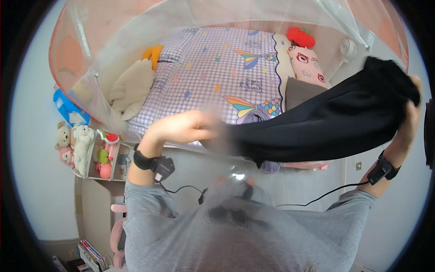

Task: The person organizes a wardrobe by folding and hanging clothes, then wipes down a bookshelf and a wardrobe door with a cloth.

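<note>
A long black garment point(323, 125), possibly trousers, is stretched across in front of me above the bed's near edge. My right hand point(412, 115) grips its wide, bunched end at the far right, with the fingers partly behind the cloth. At the narrower end is my left hand point(187, 126), its fingertips smeared by motion blur where they meet the fabric. A rolled purple-grey cloth point(256, 116) lies on the bed just behind the garment, partly covered by it. Behind the garment's middle, a folded dark grey cloth point(300, 92) shows beside the pillow.
A checked bedspread point(210, 73) covers the bed under a mesh canopy point(136, 30). A cream plush point(134, 88) lies at the left, a pink pillow point(307, 64) and red plush point(300, 37) at the right. A toy shelf point(89, 163) stands left; a white fan point(347, 49) stands right.
</note>
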### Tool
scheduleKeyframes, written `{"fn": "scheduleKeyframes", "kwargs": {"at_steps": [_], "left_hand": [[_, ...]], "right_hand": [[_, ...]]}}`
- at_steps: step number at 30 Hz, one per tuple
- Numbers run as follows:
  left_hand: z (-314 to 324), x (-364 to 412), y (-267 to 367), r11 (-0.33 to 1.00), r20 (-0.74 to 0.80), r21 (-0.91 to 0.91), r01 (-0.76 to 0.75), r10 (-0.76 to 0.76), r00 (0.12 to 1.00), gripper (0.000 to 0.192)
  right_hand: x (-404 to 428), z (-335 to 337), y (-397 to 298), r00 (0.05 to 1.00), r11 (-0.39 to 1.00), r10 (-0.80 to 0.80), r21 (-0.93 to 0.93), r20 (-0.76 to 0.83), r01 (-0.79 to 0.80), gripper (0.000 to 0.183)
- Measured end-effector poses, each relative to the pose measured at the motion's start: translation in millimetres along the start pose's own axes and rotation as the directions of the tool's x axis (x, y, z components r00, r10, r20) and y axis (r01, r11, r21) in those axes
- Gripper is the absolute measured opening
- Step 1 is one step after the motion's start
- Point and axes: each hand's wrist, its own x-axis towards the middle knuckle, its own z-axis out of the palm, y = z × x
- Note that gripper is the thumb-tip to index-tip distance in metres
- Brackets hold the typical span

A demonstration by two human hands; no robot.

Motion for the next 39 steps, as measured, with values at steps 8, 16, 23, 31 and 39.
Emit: {"fn": "scheduleKeyframes", "kwargs": {"at_steps": [8, 16, 23, 31, 39], "left_hand": [[-41, 56, -148, 0.838, -0.483, 0.266, 0.476, -0.312, 0.818, 0.025], [-140, 92, -143, 0.990, -0.932, -0.005, -0.138, 0.045, 0.360, 0.041], [-111, 40, -145, 0.935, -0.937, -0.043, -0.353, 0.086, 0.340, 0.036], [58, -25, -207, 0.970, -0.732, 0.051, 0.239, -0.126, 0.670, 0.031], [217, -49, -263, 0.810, -0.358, -0.191, 0.554, -0.583, 0.729, 0.024]], "right_hand": [[75, 187, 55, 0.913, 0.961, 0.211, -0.244, 0.349, -0.129, 0.029], [131, 191, 43, 0.955, 0.991, -0.054, 0.098, -0.291, 0.086, 0.021], [65, 152, 17, 0.977, 0.951, 0.008, 0.300, 0.214, -0.074, 0.020], [-57, 163, 14, 0.497, 0.969, 0.005, 0.118, 0.868, -0.216, 0.027], [-118, 204, 33, 0.013, 0.903, 0.040, -0.031, 0.999, -0.429, 0.022]]}}
